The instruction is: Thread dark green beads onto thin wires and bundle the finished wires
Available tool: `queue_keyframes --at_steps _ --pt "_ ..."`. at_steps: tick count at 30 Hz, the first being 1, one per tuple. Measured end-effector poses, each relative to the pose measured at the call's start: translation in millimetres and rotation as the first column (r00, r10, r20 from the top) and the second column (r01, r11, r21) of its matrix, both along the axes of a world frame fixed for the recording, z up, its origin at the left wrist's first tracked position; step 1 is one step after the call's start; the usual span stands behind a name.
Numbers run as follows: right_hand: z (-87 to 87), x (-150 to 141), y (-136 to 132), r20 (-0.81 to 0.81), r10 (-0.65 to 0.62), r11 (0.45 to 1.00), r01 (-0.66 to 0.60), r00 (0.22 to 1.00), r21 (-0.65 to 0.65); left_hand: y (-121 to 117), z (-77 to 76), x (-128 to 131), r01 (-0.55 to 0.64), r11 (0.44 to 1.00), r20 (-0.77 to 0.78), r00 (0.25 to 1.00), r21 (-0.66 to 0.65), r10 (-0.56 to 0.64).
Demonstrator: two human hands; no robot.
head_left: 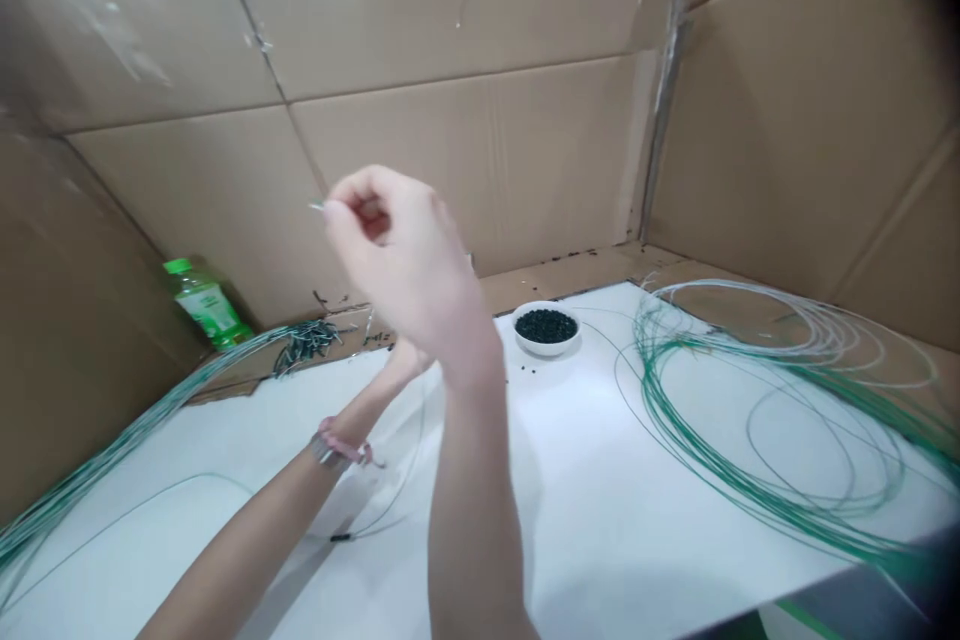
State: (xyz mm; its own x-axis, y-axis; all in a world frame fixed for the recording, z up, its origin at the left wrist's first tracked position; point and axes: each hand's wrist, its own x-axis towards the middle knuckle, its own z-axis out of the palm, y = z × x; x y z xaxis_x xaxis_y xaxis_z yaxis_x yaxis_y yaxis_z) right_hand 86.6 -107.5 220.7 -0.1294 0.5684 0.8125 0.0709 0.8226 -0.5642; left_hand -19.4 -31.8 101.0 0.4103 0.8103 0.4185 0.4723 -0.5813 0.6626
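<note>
My right hand [394, 255] is raised in the middle of the view, its fingertips pinched on a short metal-tipped piece of wire [317, 206]. Below and behind it, my left hand [407, 362] is mostly hidden, so its grip does not show. A thin dark wire [397, 490] runs down from near my left hand across the white board, with a small black piece [341, 538] on it. A braided band [330, 451] circles my left wrist.
A white bowl [546, 330] of black beads sits beyond my hands. Loops of green and pale wire [697, 400] lie at the right, a green strand [127, 440] at the left. Short metal pieces [304, 345], a green-capped bottle [204, 303] and cardboard walls [480, 160] stand behind.
</note>
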Motion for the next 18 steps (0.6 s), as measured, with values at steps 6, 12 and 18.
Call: queue_keyframes --at_steps 6,12,18 --pt "7.6 -7 -16 -0.012 0.047 0.999 -0.046 0.999 0.022 -64 78.0 -63 -0.184 0.975 0.605 0.793 0.126 0.071" --pt "16.5 -44 -52 0.015 -0.035 0.990 0.032 0.999 0.135 -108 113.9 -91 -0.179 0.946 0.720 0.689 0.271 -0.076" --pt "13.2 -69 -69 0.038 -0.038 0.992 0.033 0.999 0.124 -128 122.1 -108 -0.079 0.940 0.724 0.660 0.333 -0.201"
